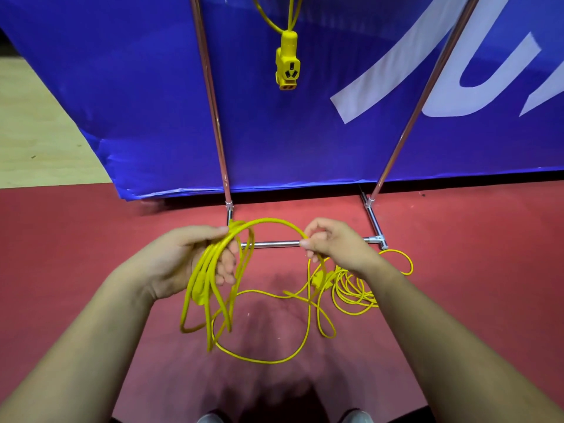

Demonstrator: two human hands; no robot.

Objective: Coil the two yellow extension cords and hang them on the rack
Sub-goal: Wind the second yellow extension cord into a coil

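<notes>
Two grey shoe tips (210, 418) show at the bottom edge, on the red matted floor (91, 239). Beyond them, the person's left hand (189, 257) grips several hanging loops of a thin yellow extension cord (210, 285), fingers curled round the bundle. The right hand (332, 242) pinches the same cord where it arcs across from the coil. The rest lies in loose tangles on the floor below that hand, near the shiny chrome tube rack (274, 244). Farther back, a second yellow extension cord (287, 64) hangs between the rack's uprights, its socket block dangling before a blue fabric banner (137, 102).
</notes>
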